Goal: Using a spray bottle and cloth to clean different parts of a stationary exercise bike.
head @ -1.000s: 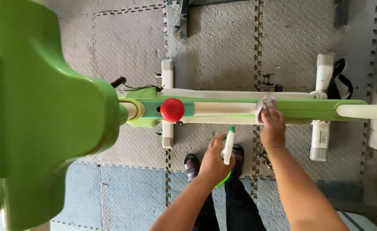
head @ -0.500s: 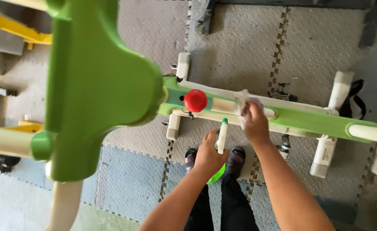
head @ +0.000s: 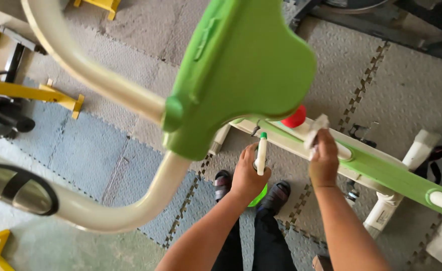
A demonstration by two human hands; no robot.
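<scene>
The left hand (head: 247, 176) is wrapped around a spray bottle (head: 261, 153) with a white neck and green tip, at lower centre of the frame, above two dark sandals (head: 276, 193). The right hand (head: 324, 161) pinches a crumpled white cloth (head: 315, 131) against the green-and-cream frame bar (head: 381, 168) of an exercise bike, just right of its red knob (head: 296, 118). A large green console (head: 241, 70) with curved cream handlebars (head: 100, 211) fills the upper centre.

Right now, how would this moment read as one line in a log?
left hand: holds spray bottle | right hand: presses cloth on green frame | red knob beside cloth
</scene>
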